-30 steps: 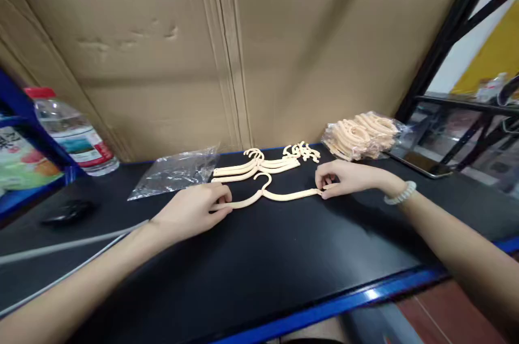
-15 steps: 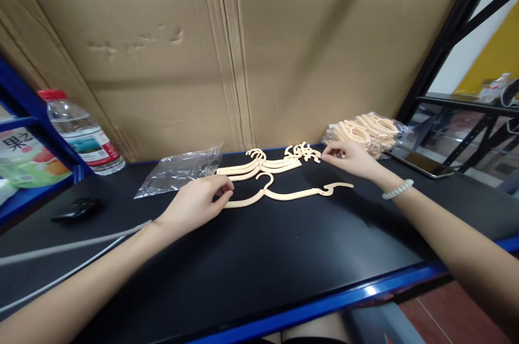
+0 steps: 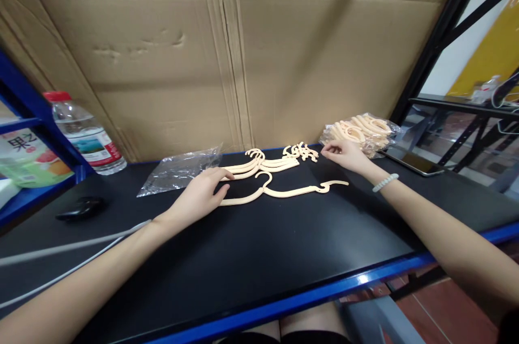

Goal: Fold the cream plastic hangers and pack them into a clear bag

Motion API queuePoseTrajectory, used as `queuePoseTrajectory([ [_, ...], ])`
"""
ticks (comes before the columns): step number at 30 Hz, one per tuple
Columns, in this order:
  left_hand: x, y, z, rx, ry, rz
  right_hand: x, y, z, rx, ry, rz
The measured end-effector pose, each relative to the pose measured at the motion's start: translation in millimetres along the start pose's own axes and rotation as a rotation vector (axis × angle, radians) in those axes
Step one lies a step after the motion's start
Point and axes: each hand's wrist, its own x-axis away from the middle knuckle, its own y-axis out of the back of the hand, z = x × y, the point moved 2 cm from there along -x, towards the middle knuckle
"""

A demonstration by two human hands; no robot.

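A cream plastic hanger (image 3: 284, 191) lies flat on the black table (image 3: 259, 257), with a small hook piece at its right end. My left hand (image 3: 200, 195) rests at the hanger's left tip, fingers stretched toward a stack of like hangers (image 3: 263, 163) behind it. My right hand (image 3: 344, 153) reaches to the back right, fingertips pinched beside a heap of small cream hook pieces (image 3: 304, 151). Whether the fingers hold a piece I cannot make out.
A clear bag of cream parts (image 3: 360, 132) lies at the back right, beside a phone (image 3: 413, 163). An empty plastic bag (image 3: 178, 171), a water bottle (image 3: 83, 136), a black mouse (image 3: 79, 207) and a grey cable (image 3: 73, 246) are to the left. Cardboard stands behind.
My right hand let go of the hanger's right end and moved back to the heap of small hook pieces. My left hand loosened and slid up toward the stack.
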Motion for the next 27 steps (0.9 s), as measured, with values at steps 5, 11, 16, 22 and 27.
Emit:
queuePoseTrajectory([
  [5, -8, -12.6, 9, -0.005, -0.028, 0.055, -6, -11, 1, 0.105, 0.036, 0.049],
  [11, -25, -21.2, 24, -0.027, -0.019, 0.014, -21, -24, 4, 0.229, 0.017, 0.038],
  [16, -28, -24.1, 28, -0.036, -0.021, -0.012, -41, -31, 9, 0.323, -0.102, 0.085],
  [22, -25, -25.1, 25, -0.031, -0.010, -0.034, -64, -42, 7, 0.348, -0.258, 0.204],
  [27, -25, -25.5, 20, -0.008, 0.011, -0.047, -72, -52, 3, 0.285, -0.377, 0.225],
])
